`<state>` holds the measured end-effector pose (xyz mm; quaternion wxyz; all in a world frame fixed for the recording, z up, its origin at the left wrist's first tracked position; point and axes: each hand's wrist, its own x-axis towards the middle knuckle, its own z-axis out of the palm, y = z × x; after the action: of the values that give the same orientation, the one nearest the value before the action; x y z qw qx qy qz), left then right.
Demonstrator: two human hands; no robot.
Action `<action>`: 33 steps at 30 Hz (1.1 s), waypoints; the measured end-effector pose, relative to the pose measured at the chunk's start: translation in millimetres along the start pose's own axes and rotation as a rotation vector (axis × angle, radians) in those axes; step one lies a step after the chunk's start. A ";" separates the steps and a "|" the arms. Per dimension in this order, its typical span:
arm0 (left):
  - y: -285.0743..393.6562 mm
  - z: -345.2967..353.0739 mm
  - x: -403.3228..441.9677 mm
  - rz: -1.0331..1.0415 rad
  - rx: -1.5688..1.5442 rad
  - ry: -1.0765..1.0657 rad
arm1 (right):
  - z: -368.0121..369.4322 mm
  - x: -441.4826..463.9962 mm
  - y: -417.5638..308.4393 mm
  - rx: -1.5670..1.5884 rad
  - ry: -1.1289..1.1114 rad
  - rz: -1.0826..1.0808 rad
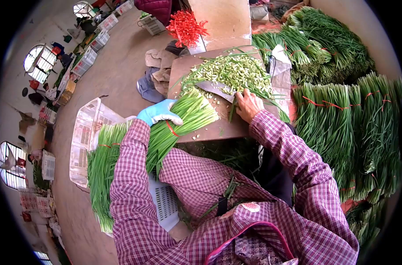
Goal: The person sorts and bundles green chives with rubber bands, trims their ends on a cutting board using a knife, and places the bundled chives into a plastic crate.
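Observation:
My left hand [160,113], in a light blue glove, is closed around a bundle of green chives [193,110] tied with a red band. The bundle's pale cut ends rest on the low board [209,134], and its leaves hang down towards my knee. In my bare right hand [248,105] is the handle of a knife [216,89]. Its broad blade lies at the near edge of a heap of chopped pale stem pieces [236,70], just beyond the bundle's ends. The fingers hide most of the handle.
A white plastic crate [83,141] with more tied chives [106,165] stands at my left. Many tied bundles [329,115] are stacked at my right. Red ties [186,28] sit behind the board. Shoes [148,86] lie on the floor beside it. People and crates line the far left wall.

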<state>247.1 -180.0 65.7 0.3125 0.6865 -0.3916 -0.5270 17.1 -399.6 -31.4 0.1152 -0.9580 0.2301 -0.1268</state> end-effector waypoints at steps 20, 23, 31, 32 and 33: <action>6.5 69.0 49.5 -0.031 1.323 0.762 | -66.6 -51.2 -27.8 1.530 -0.127 0.447; 12.0 61.7 56.8 -0.160 1.248 0.666 | -46.9 -60.7 -22.4 1.125 -0.065 0.226; 18.5 56.3 64.8 -0.209 1.235 0.637 | -42.9 -82.3 -51.4 0.670 0.126 0.043; 15.9 56.4 64.8 -0.209 1.234 0.638 | -40.9 -83.9 -52.7 0.643 0.111 0.024; 14.0 57.6 64.1 -0.161 1.234 0.675 | -38.1 -85.1 -53.8 0.616 0.094 0.004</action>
<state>197.3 -243.5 32.3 -0.0690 0.8910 -0.4486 0.0111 -45.5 -319.1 3.3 0.3897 -0.8706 0.1878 -0.2344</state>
